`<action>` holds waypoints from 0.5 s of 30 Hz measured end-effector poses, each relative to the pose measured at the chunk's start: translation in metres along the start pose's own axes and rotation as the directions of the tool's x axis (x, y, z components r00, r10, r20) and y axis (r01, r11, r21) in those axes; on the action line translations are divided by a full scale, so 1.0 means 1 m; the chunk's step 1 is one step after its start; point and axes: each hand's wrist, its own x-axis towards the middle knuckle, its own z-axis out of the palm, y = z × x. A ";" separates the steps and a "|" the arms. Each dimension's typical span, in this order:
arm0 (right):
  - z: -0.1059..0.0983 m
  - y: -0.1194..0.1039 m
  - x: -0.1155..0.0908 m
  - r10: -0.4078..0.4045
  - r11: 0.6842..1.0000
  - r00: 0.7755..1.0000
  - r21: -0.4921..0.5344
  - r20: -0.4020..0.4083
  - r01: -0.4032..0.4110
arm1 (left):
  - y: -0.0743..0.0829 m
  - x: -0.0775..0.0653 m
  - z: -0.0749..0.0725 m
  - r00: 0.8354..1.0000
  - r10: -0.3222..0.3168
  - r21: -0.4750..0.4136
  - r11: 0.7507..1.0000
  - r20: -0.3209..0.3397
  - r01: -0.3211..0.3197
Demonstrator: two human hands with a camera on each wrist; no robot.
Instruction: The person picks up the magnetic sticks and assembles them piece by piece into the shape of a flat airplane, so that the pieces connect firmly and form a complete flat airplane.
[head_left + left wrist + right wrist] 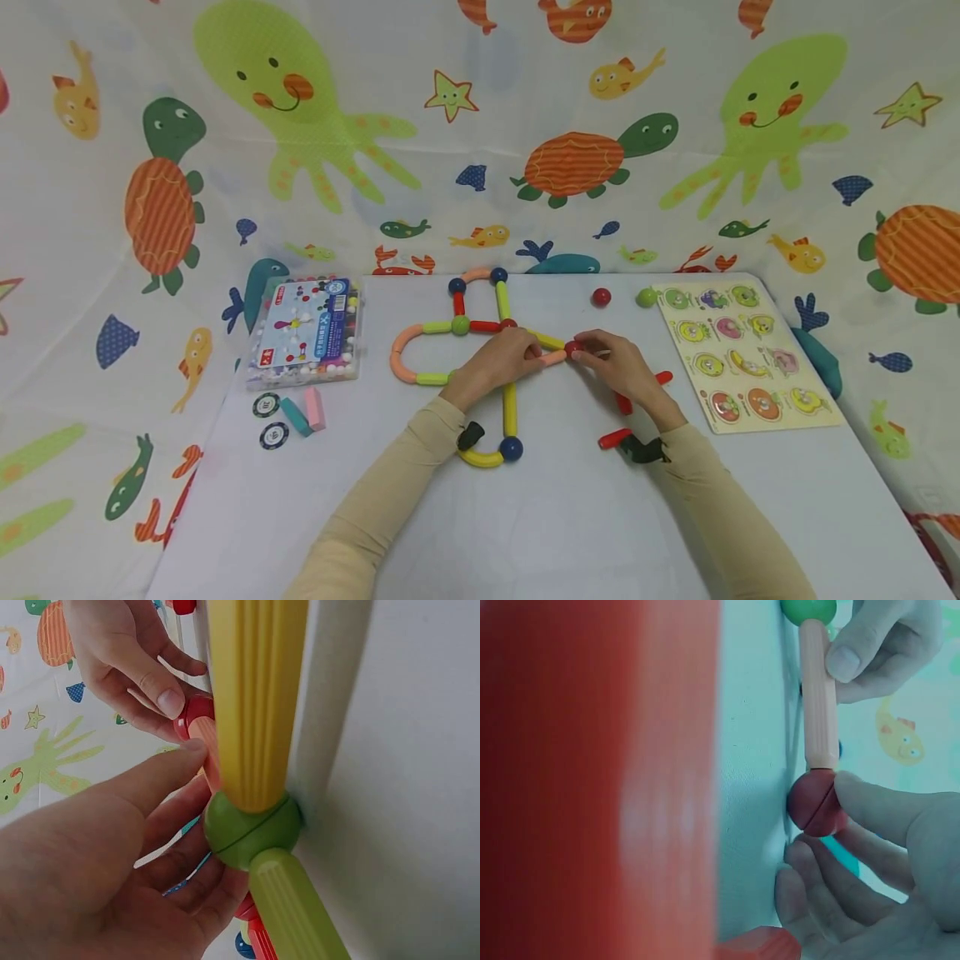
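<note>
My left hand [491, 362] pinches a straight peach rod [819, 697] between thumb and fingers. At the rod's right end, my right hand [618, 367] holds a red ball [814, 802] by thumb and fingertips; rod and ball touch. A yellow rod [547, 340] also runs to that ball from another red ball [508, 326]. Further left lies the joined frame: a green ball [461, 325], a curved peach piece [397, 358], and a long yellow rod [510, 408] down to a blue ball [512, 449]. My left hand hides part of the frame.
Left stands a clear box of beads [303, 329], with round chips [273, 435], a teal block [296, 417] and a pink block [315, 408] before it. Right lie a fruit board [750, 358], a loose red ball [602, 297], a lime ball [647, 297] and red rods [615, 438].
</note>
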 end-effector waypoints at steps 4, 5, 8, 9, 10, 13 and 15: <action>-0.005 -0.002 -0.001 -0.005 1.000 1.000 -0.001 -0.025 0.005 | -0.005 -0.006 -0.006 1.000 0.014 -0.034 0.999 -0.020 -0.015; -0.007 -0.002 -0.002 -0.011 1.000 0.999 0.002 -0.040 0.011 | -0.007 -0.008 -0.009 0.999 0.021 -0.043 0.999 -0.027 -0.022; -0.016 -0.002 -0.004 -0.012 1.000 0.994 0.013 -0.106 0.014 | -0.016 -0.018 -0.018 0.998 0.038 -0.078 0.996 -0.059 -0.042; -0.019 -0.002 -0.005 -0.007 1.000 0.992 0.018 -0.130 0.010 | -0.019 -0.023 -0.021 0.997 0.040 -0.091 0.995 -0.072 -0.047; -0.023 -0.001 -0.006 -0.002 1.000 0.988 0.027 -0.154 0.006 | -0.022 -0.028 -0.025 0.996 0.038 -0.104 0.994 -0.084 -0.046; -0.036 0.000 -0.012 0.029 0.999 0.977 0.050 -0.213 -0.018 | -0.032 -0.045 -0.034 0.993 0.015 -0.119 0.992 -0.119 -0.029; -0.044 0.003 -0.017 0.048 0.998 0.968 0.047 -0.245 -0.038 | -0.038 -0.057 -0.039 0.990 0.001 -0.120 0.993 -0.140 -0.018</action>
